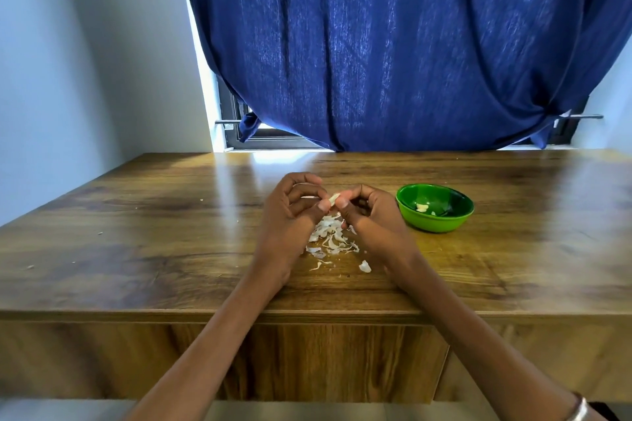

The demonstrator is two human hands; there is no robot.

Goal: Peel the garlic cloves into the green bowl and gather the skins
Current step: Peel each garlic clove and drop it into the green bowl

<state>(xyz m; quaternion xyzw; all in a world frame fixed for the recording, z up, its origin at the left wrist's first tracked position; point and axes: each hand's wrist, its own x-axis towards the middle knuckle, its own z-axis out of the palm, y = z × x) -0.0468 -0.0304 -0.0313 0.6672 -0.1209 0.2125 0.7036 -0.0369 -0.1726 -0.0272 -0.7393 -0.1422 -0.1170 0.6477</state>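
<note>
garlic clove (334, 197) pinched between fingertips of left hand (297, 207) and right hand (366, 212), above skins (331, 238) on table (171, 249). skin best lifted from tip in small pulls. green bowl (434, 208) just right, few peeled pieces inside.

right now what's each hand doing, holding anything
Left hand: fingers curled, pinching the garlic clove.
Right hand: fingers curled, pinching the same garlic clove from the other side.
</note>
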